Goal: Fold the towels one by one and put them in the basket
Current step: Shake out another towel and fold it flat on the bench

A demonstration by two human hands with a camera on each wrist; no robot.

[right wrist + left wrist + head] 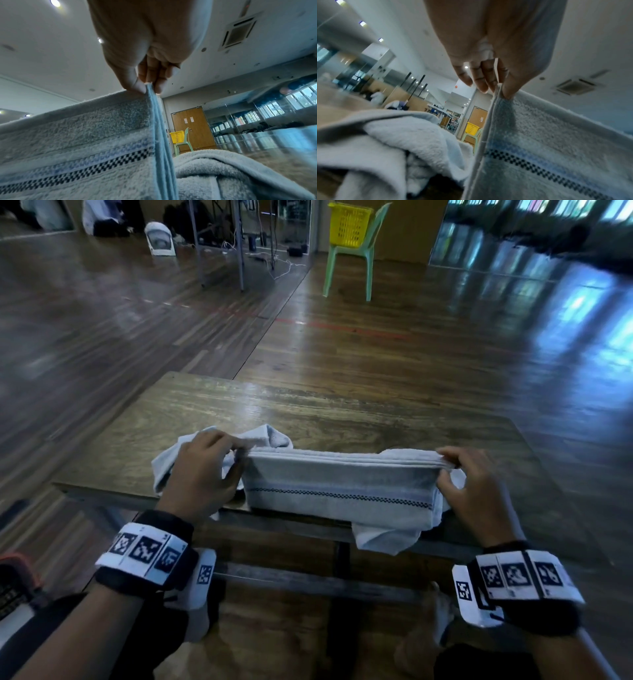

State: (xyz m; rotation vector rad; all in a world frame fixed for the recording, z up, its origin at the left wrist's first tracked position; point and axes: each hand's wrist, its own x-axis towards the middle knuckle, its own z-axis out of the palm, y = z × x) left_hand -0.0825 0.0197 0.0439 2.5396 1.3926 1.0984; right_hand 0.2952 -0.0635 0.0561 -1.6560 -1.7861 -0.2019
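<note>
A pale grey towel (339, 484) with a dark checkered stripe is stretched upright between my two hands over the near edge of the wooden table (308, 409). My left hand (236, 451) pinches its top left corner (500, 88) between thumb and fingers. My right hand (445, 462) pinches the top right corner (149, 86), where several layered edges show. The towel's lower part hangs past the table edge. More grey towel cloth (171, 460) lies crumpled on the table behind my left hand. The yellow basket (349, 224) stands on a green chair far ahead.
The green plastic chair (356, 265) stands across the wooden floor, well beyond the table. Metal frame legs (239, 244) and cables stand at the back left. My knees and feet are under the table's near edge.
</note>
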